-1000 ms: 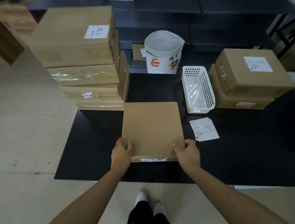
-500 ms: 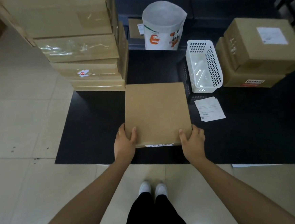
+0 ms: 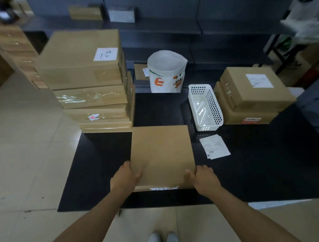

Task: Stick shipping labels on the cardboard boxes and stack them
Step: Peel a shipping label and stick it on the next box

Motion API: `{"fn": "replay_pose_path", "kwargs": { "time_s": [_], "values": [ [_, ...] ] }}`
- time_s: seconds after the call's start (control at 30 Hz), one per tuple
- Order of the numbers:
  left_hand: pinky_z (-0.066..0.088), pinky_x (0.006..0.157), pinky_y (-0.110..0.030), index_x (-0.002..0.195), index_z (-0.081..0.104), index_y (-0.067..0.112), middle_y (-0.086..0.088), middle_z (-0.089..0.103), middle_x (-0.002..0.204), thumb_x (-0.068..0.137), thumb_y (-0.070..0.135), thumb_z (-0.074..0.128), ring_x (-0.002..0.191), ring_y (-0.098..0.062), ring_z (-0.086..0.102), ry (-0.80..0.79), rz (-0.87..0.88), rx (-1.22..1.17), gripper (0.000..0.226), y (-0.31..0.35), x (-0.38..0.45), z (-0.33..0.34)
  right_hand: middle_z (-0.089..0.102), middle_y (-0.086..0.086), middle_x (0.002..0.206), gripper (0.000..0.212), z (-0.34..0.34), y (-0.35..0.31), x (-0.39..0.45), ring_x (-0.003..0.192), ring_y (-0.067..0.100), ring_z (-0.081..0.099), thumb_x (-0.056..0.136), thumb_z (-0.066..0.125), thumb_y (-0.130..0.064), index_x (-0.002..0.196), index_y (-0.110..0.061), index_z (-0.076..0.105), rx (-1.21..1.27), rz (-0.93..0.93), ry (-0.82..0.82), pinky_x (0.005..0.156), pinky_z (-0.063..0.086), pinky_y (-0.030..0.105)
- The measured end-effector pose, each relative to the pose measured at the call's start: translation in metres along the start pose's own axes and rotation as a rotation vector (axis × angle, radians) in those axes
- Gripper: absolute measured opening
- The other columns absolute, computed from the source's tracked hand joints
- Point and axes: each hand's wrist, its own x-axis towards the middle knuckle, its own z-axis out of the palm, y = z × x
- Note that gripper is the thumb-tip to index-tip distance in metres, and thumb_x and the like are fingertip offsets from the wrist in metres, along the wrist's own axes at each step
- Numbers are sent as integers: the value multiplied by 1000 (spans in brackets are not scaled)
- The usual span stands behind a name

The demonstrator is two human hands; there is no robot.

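- Flat cardboard box (image 3: 162, 155): on black mat (image 3: 93, 170), near edge, unlabelled top face up.
- Left hand (image 3: 125, 178): gripping box's near-left corner, thumb curled over top.
- Right hand (image 3: 204, 177): gripping near-right corner, thumb on top.
- Shipping labels (image 3: 214, 146): loose on mat, just right of box.
- Box stack (image 3: 89, 82): behind, left.

One head cam, worn, looks fwd & down, close over black mat (image 3: 101, 163), wide-angle
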Motion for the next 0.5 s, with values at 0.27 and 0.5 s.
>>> {"fn": "replay_pose_path", "kwargs": {
  "time_s": [0.27, 0.5],
  "values": [
    [42, 90, -35, 133, 42, 17, -4, 53, 127, 93, 41, 45, 111, -22, 52, 105, 330, 567, 47, 69, 10, -30, 51, 8, 127, 37, -47, 12, 8, 117, 24, 46, 99, 40, -35, 126, -12, 50, -193, -143, 135, 94, 42, 34],
    [35, 101, -37, 136, 40, 16, -5, 49, 134, 92, 34, 46, 121, -25, 45, 15, 497, 455, 48, 154, 4, 16, 49, 7, 132, 39, -64, 69, 21, 119, 23, 45, 97, 43, -29, 133, -13, 46, -199, -106, 133, 96, 41, 32]
  ]
}}
